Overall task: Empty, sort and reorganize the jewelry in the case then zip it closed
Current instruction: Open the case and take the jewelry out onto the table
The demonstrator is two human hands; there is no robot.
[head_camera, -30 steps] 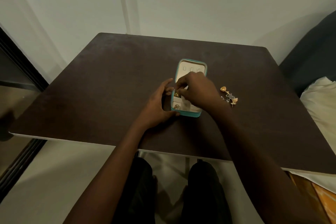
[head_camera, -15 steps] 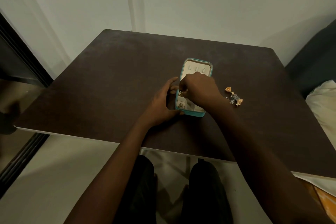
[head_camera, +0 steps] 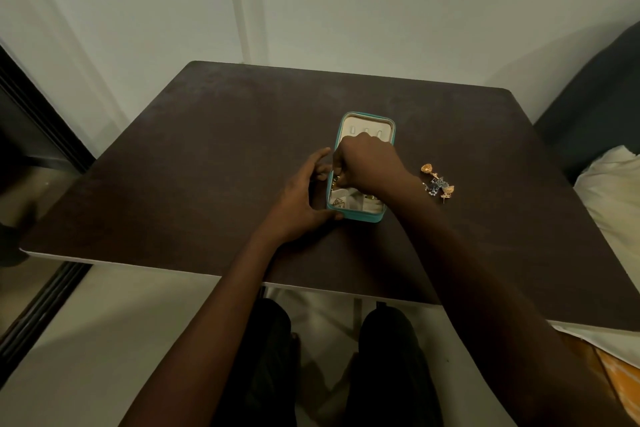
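Dark brown worktop [head_camera: 207, 166] carries the open teal case [head_camera: 360, 184] at its middle. Left hand [head_camera: 301, 198] braces the case's side, fingers relaxed. Right hand [head_camera: 367, 163] has curled tighter over the left compartments since a second ago, pinching something gold; emptying continues. Removed jewelry [head_camera: 437, 184] lies just right.

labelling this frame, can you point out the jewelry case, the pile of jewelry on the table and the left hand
jewelry case [head_camera: 356, 216], head view: teal near wall.
pile of jewelry [head_camera: 437, 183], head view: middle of the cluster, right of the case.
left hand [head_camera: 298, 197], head view: back of the hand, against the case's left side.
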